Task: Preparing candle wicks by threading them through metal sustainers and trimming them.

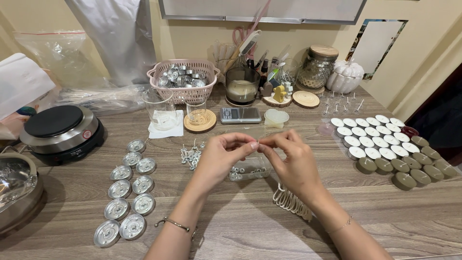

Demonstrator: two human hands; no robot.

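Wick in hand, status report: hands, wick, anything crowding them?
Left hand and right hand pinch one small wick piece between fingertips, above the table. Clear tray of wick tabs right beneath. Loose wicks left, wick bundle below right wrist.

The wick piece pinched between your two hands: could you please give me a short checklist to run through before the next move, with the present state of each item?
1. Grip: fingers of the left hand and the right hand meet on a tiny wick piece above the table: ok.
2. Whether wick and metal tab are joined: too small to see: cannot tell.
3. Empty metal cups laid in two columns on the left, open side up: ok.
4. Loose wick tabs lie close beside the left hand: ok.
5. Coil of white wick cord lies under the right wrist: ok.
6. Hot plate on or off: cannot tell.
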